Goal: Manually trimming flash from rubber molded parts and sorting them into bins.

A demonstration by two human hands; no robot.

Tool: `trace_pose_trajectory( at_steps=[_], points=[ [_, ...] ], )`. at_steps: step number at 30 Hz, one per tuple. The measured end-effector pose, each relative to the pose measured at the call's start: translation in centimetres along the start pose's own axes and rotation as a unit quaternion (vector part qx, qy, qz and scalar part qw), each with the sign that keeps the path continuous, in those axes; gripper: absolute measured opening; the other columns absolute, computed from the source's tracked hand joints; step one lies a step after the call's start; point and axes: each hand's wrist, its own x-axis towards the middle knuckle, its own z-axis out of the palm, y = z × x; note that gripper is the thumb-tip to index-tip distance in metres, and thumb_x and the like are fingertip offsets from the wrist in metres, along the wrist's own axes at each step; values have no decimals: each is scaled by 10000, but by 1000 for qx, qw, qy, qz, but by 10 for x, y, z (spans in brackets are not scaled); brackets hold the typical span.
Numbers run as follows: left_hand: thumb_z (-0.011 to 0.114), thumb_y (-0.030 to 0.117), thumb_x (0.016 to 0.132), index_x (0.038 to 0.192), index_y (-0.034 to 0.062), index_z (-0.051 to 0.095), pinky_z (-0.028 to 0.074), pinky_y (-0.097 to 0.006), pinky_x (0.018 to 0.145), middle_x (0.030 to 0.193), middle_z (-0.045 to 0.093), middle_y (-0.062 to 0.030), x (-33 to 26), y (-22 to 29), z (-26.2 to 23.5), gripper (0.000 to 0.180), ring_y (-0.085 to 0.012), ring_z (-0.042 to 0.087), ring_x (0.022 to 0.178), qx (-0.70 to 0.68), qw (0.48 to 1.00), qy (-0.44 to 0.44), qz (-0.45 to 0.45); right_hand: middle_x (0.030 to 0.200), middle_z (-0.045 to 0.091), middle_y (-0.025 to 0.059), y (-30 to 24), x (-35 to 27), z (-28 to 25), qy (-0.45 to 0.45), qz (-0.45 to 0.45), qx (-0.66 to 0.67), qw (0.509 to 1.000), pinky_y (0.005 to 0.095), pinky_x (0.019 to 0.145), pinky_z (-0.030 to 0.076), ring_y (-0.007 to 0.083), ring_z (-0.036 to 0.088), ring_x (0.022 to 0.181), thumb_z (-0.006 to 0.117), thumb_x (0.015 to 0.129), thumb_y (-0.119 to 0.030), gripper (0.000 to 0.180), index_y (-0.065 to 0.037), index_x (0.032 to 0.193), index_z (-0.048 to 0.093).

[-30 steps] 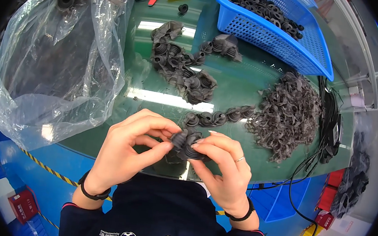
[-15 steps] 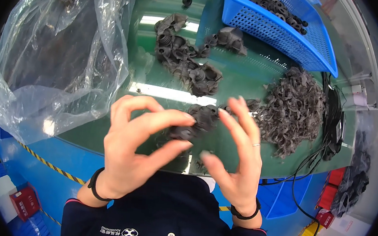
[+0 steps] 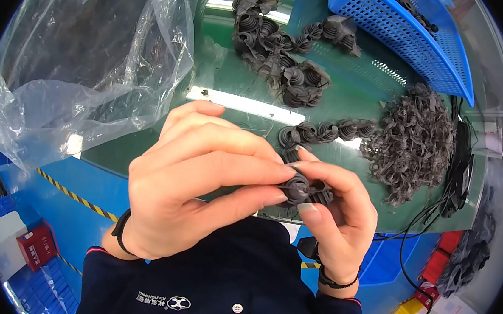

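Note:
Near the table's front edge, my left hand (image 3: 202,173) pinches a dark grey ribbed rubber boot (image 3: 298,188) between thumb and fingertips. My right hand (image 3: 346,207) closes on the same moulded piece from the other side, its thumb just under the rounded end. Part of the piece is hidden by my fingers. Beyond my fingertips a row of connected rubber boots (image 3: 327,131) stretches right toward a heap of thin torn rubber scraps (image 3: 411,144). Farther back lies a cluster of rubber boots (image 3: 272,54) with flash around them.
A large clear plastic bag (image 3: 85,71) covers the table's left side. At the back right stands a blue perforated basket (image 3: 402,44) with small black rubber parts inside. Black cables (image 3: 457,163) run along the right edge of the green tabletop (image 3: 231,116).
My right hand has come in and now grips the rubber piece along with my left. Both hands have moved slightly right. The view has shifted, showing less of the table's far side.

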Motion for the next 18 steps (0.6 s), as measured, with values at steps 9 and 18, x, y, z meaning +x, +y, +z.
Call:
trace_pose_trajectory(
  at_steps=[9,18],
  points=[
    [699,212,675,788,152,633,342,-397,827,786,588,37,-16,18,16,144,-139,475,702,315,936,101,117,1028,557,125,2,4,10,83,-59,-41,994,367,882,416,271,523,1032,723,639,-5,308,-10,923,604],
    [623,62,696,785,51,557,363,-385,759,765,550,-64,0,6,16,112,-228,489,713,212,974,76,38,866,603,74,12,9,4,34,-73,-52,995,374,837,421,255,538,930,727,615,-6,259,-20,843,605]
  ],
)
